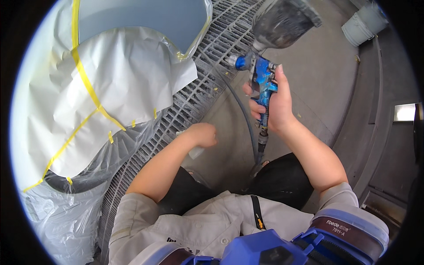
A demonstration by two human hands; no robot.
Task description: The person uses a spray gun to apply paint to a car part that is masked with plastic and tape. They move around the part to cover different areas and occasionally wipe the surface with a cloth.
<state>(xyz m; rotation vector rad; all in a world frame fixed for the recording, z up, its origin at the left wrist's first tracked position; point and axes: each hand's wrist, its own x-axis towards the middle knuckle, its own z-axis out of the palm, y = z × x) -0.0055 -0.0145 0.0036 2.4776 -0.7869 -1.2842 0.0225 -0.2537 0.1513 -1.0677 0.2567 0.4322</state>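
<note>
My right hand (279,104) is wrapped round the handle of a blue spray gun (264,73), its fingers near the trigger. The gun's nozzle points left, toward the grey panel (141,22) of a masked vehicle. A smeared, dark translucent paint cup (282,24) sits on top of the gun. From the handle's base an air hose (240,104) loops down and away to the left. Lower and to the left, my left hand (204,134) is closed, its palm hidden; a white wipe (196,152) shows behind it, apparently gripped there.
White masking paper (119,75), yellow tape (86,81) and clear plastic film (66,221) cover the vehicle at left, around a dark tyre (79,183). A metal floor grating (185,106) runs alongside. A white bucket (358,28) stands far right. A blue respirator (265,249) shows below.
</note>
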